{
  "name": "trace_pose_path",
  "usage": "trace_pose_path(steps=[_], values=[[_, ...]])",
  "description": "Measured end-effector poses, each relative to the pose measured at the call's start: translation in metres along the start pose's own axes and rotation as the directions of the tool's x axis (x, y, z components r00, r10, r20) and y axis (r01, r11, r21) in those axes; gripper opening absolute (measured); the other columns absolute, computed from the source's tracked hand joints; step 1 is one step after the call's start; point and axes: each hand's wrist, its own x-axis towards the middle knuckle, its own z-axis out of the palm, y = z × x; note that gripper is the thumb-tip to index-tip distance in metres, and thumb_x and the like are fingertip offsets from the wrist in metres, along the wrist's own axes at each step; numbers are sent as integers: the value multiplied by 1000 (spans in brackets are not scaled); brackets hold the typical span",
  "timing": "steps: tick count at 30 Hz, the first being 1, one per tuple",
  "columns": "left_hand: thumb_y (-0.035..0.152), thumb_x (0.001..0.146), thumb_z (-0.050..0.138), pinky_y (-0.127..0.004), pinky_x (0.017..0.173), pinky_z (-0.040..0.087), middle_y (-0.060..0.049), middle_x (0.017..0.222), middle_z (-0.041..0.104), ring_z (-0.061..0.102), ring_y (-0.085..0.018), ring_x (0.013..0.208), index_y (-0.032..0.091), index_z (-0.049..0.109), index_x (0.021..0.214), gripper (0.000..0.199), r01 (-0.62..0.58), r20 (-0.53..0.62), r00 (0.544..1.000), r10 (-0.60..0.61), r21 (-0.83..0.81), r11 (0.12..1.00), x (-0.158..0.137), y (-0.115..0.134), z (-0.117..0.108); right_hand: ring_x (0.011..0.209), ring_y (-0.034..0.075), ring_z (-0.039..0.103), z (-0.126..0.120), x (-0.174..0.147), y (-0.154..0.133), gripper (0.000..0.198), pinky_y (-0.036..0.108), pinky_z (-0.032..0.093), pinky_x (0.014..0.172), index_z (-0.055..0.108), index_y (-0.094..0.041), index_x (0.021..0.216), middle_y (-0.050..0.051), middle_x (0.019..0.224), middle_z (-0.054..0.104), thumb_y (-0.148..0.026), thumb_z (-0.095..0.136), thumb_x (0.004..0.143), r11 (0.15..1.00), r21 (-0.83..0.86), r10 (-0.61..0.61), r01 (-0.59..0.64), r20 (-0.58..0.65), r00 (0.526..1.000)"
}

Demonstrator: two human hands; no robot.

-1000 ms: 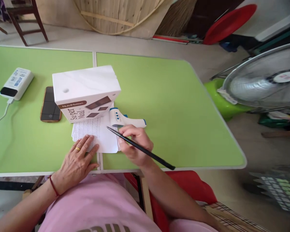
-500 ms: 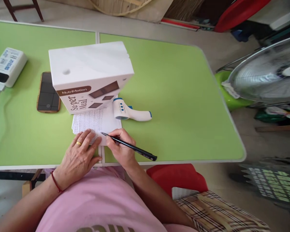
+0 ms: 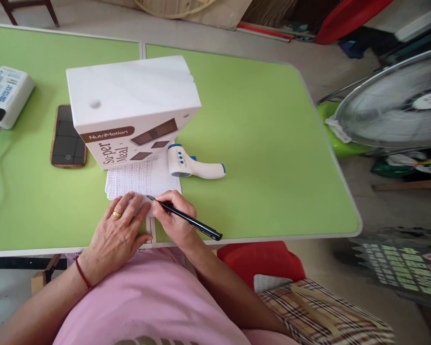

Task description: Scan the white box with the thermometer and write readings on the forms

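Note:
Between the fingers of my right hand [image 3: 175,216] is a black pen [image 3: 192,220], its tip at the paper close to my left fingertips. My left hand [image 3: 119,225] lies flat, fingers stretched out, over the lower part of the written sheets [image 3: 129,181]. Rows of small handwriting cover the left side of the top sheet, and its right side is bare. A white NutriMotion box [image 3: 132,96] stands at the top of the paper and hides that end. On the paper's right edge rests a white and blue infrared thermometer [image 3: 197,165], its handle pointing right.
A phone [image 3: 69,139] lies left of the box on the green table [image 3: 258,143]. Farther left is a white power bank [image 3: 9,96] with a cable plugged in. Beyond the table's right end stands a fan [image 3: 398,105]. A red stool [image 3: 262,263] is below the front edge.
The pen tip and my right hand have shifted slightly left, toward my left fingers. My left hand stays in place. The view has moved a little.

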Motion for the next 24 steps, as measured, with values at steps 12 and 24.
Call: trace_pose_path(steps=[12, 24], values=[[39, 95, 56, -51, 113, 38, -16, 140, 54, 45, -33, 135, 13, 51, 138, 51, 14, 11, 1000, -14, -15, 1000, 0, 0, 0, 49, 12, 51, 0, 0, 0, 10, 24, 45, 52, 52, -24, 75, -6, 57, 56, -19, 55, 83, 999, -9, 30, -30, 9, 999], [38, 93, 59, -51, 113, 39, -17, 139, 54, 46, -34, 134, 11, 51, 137, 53, 3, 1, 1000, -3, -12, 1000, 2, 0, -3, 49, 11, 52, 1, -1, 1, 10, 24, 45, 52, 52, -24, 76, -6, 59, 57, -19, 56, 84, 999, -15, 29, -30, -19, 999]])
